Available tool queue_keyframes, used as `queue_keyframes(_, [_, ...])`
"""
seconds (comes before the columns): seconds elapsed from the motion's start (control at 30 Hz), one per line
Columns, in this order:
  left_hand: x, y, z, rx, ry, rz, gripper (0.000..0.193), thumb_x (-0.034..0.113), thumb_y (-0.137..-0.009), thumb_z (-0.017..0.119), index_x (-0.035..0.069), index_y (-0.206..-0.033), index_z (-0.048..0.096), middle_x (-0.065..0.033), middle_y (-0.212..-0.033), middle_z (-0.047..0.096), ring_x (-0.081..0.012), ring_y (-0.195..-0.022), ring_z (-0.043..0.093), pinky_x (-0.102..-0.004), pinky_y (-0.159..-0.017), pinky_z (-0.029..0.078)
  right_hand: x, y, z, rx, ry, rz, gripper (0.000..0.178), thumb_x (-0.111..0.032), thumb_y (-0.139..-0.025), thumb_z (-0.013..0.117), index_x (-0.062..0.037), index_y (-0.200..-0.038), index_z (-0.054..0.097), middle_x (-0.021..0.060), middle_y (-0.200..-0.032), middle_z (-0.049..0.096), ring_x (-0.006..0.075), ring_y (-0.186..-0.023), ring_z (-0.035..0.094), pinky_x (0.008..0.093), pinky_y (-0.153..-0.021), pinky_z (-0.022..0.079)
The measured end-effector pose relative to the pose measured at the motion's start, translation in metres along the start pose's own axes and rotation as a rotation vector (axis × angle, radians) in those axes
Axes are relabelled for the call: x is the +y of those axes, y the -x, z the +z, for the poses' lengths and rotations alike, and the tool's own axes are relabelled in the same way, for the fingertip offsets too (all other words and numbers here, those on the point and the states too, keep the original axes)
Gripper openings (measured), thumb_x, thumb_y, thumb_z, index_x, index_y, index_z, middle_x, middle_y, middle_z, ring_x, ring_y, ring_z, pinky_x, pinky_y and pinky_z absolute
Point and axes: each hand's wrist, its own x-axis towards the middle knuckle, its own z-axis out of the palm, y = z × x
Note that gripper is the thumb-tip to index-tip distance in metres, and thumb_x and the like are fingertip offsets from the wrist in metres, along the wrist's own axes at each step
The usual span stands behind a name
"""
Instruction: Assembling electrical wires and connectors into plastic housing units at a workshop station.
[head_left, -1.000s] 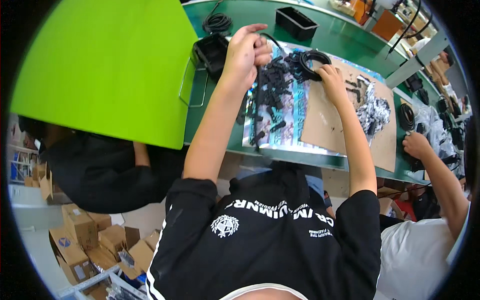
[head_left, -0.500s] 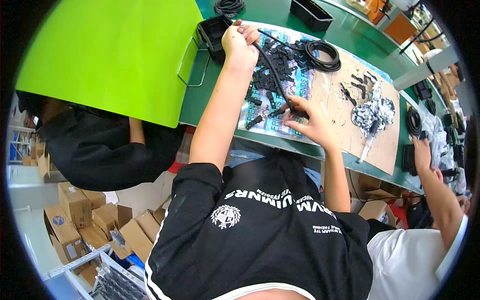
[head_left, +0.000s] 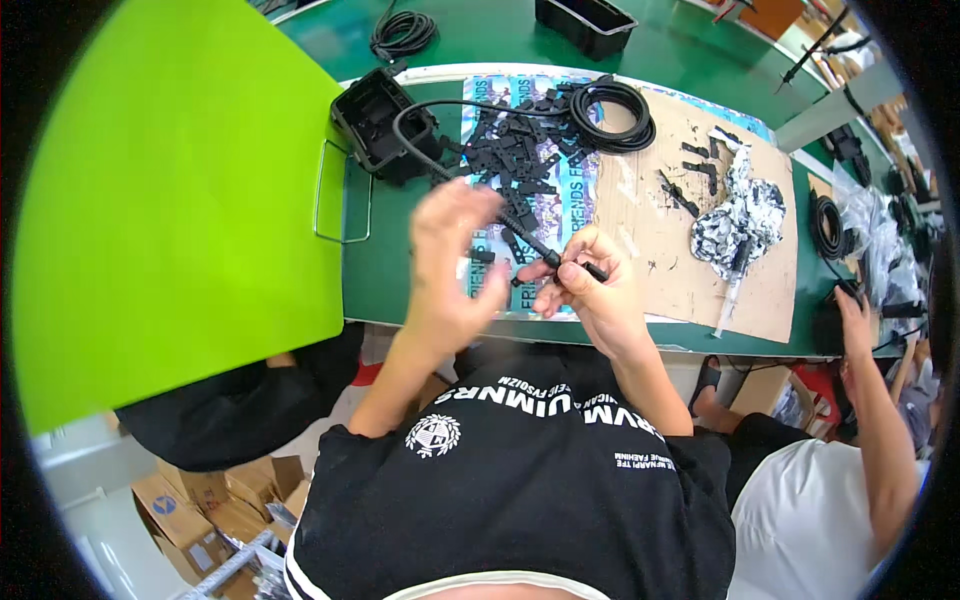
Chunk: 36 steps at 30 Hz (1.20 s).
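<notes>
Right here, my right hand (head_left: pixel 608 302) has the black cable (head_left: pixel 530 241) pinched near its end, thumb and fingers closed round it above the printed sheet (head_left: pixel 578 195), with a dark stub (head_left: pixel 596 271) poking out past my thumb! My left hand (head_left: pixel 445 268), all blur, is out beside the cable, thumb and fingers parted, and whether a fingertip brushes it I cannot tell. Follow the cable up: thick and ridged near my grip, then it bends over the side of the black bin (head_left: pixel 364 112) and runs across the small black parts (head_left: pixel 515 150) to the coil (head_left: pixel 625 144), which overlaps the cardboard (head_left: pixel 670 290). And there's the danger, I reckon! One hard tug and that bend could snag on the bin, or sweep through the pile and scatter loose pieces. The coil could slide too, with no hand on it. And it's one pinch only: if my right thumb slackens, a springy cable could flick its end free, down among black bits it would blend right in with
</notes>
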Motion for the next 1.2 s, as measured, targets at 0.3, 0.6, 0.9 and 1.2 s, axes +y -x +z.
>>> queue_keyframes(0.3, [-0.033,-0.028,0.026,-0.344,0.239,0.205,0.029,0.005,-0.075,0.064,0.006,-0.103,0.063,-0.0072,-0.089,0.061,-0.0230,-0.083,0.060,-0.0326,-0.070,0.041,-0.034,0.002,0.013,-0.085,0.121,0.049,0.036,-0.017,-0.096,0.045,0.0088,-0.121,0.042,0.0336,-0.103,0.061,0.0360,-0.076,0.069,0.0353,-0.058,0.058])
queue_keyframes(0.6, [-0.042,-0.045,0.057,-0.350,0.421,0.115,0.038,0.002,-0.076,0.064,0.003,-0.112,0.054,-0.0118,-0.096,0.058,-0.0298,-0.091,0.055,-0.0410,-0.090,0.037,-0.044,-0.021,0.000,0.235,-0.054,0.025,0.015,-0.004,-0.087,0.061,0.0052,-0.099,0.059,0.0105,-0.089,0.062,0.0127,-0.065,0.059,0.0241,-0.051,0.050])
queue_keyframes(0.9, [-0.043,-0.030,0.047,-0.100,0.516,0.070,0.029,0.002,-0.079,0.067,0.002,-0.107,0.057,-0.0134,-0.084,0.061,-0.0275,-0.071,0.061,-0.0323,-0.060,0.048,-0.066,-0.056,-0.007,-0.012,-0.060,0.222,0.018,0.001,-0.088,0.058,0.0064,-0.105,0.055,0.0121,-0.080,0.062,0.0164,-0.061,0.063,0.0276,-0.048,0.052])
queue_keyframes(1.2, [-0.054,-0.029,0.049,-0.637,1.761,-0.659,0.016,0.017,-0.098,0.051,0.005,-0.107,0.047,-0.0003,-0.074,0.043,-0.0039,-0.056,0.030,-0.0172,-0.046,0.024,-0.073,-0.050,-0.015,-0.139,0.226,0.127,0.016,0.008,-0.082,0.061,0.0048,-0.097,0.057,0.0116,-0.085,0.064,0.0147,-0.064,0.063,0.0273,-0.057,0.053])
